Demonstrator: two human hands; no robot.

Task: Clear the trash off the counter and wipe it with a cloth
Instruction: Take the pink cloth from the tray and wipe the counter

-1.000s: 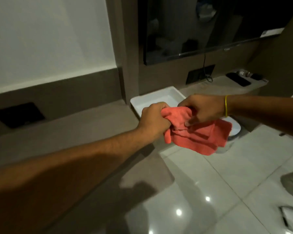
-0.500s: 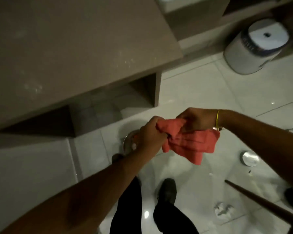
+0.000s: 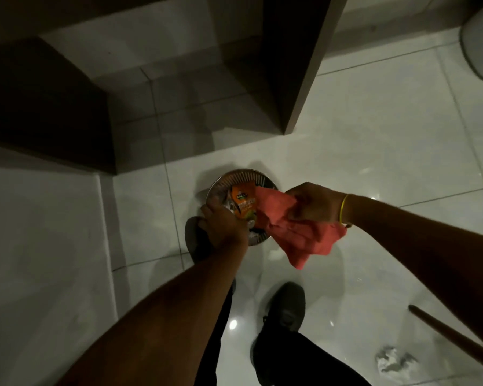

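Looking straight down at the tiled floor (image 3: 374, 140). The right hand (image 3: 314, 204) is pinched shut on a red cloth (image 3: 293, 232), gripping it by its upper edge, and the rest of the cloth hangs loose below and to the right of that grip. There's a yellow band (image 3: 343, 208) on the wrist just behind the grip.

The left hand (image 3: 223, 225) is down over the near rim of a round metal bin (image 3: 236, 176), fingers curled; from this angle I cannot tell whether it has hold of anything. Just past its knuckles, inside the bin, sits an orange packet (image 3: 244, 203) with some pale crumpled trash beside it. The cloth's upper corner overlaps the bin's right side, right next to the packet.

Below both hands, two dark shoes: one (image 3: 286, 305) under the hanging cloth, the other (image 3: 193, 238) tucked just under the left hand. Far off to the lower right of the cloth grip, a crumpled white paper ball (image 3: 393, 363) lies on the floor, with a wooden stick (image 3: 457, 341) angled just above it.
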